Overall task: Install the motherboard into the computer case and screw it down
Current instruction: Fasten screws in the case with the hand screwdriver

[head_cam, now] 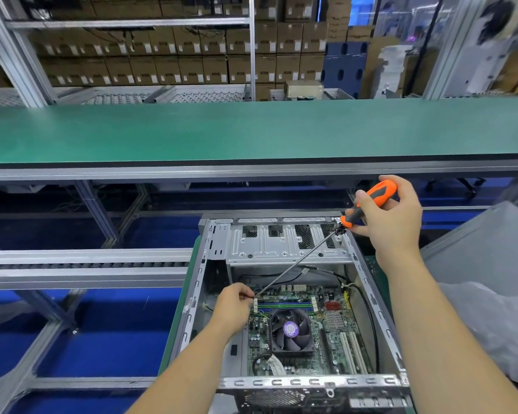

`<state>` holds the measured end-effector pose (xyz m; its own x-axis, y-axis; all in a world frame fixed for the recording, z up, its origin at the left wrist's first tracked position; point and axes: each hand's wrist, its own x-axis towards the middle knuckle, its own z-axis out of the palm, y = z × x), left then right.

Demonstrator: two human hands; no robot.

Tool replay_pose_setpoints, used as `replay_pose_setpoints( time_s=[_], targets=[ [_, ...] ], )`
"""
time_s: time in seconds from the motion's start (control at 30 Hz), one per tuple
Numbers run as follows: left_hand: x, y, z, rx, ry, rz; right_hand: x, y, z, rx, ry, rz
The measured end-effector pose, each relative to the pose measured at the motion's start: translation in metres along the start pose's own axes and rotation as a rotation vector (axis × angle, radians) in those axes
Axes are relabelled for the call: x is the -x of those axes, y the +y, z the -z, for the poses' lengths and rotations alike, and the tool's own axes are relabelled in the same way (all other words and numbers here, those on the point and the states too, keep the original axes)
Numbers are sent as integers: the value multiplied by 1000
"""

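- Computer case (pixel 368 282) is lying open side up at the near edge of the workstation, drive-bay plate (pixel 284 240) at its far end.
- Motherboard (pixel 326 333) is sitting flat inside the case on its floor, CPU fan (pixel 292 328) toward its left half, white expansion slots (pixel 352 352) to the right of the fan.
- Right hand (pixel 392 216) is gripping the orange-and-black handle of a screwdriver (pixel 368 201), fingers curled round it, above the case's far right corner.
- Screwdriver shaft is slanting down and to the left across the drive-bay plate, its tip arriving at the board's far left corner.
- Left hand (pixel 234 306) is reaching into the case at that same corner, fingertips pinched together right at the screwdriver tip; they are closed on the shaft end or on a screw, cannot tell which, too small to resolve.
- Black cable (pixel 371 321) is running along the case's inner right wall.
- Green conveyor belt (pixel 251 130) is spanning the view beyond the case; stacked cardboard boxes (pixel 174 67) are standing behind it on racking.
- Clear plastic bag (pixel 497 324) is lying to the right of the case.
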<state>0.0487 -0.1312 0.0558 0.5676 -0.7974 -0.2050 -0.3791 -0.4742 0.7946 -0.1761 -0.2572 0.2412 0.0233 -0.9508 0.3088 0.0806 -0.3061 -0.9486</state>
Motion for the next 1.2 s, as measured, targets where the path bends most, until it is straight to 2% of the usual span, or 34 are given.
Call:
replay_pose_setpoints(
  time_s=[0.17,0.37,0.5,1.2],
  targets=[
    [0,1,0,9,-13,-7,-1,-2,-1,-30,-89,15],
    [5,9,4,199,-32,6,-3,-6,0,-47,-139,25],
    [8,12,5,232,-47,-32,-4,-7,-1,-24,-162,33],
    [7,7,5,148,-43,-108,-2,-6,-7,-47,-122,48]
  ],
)
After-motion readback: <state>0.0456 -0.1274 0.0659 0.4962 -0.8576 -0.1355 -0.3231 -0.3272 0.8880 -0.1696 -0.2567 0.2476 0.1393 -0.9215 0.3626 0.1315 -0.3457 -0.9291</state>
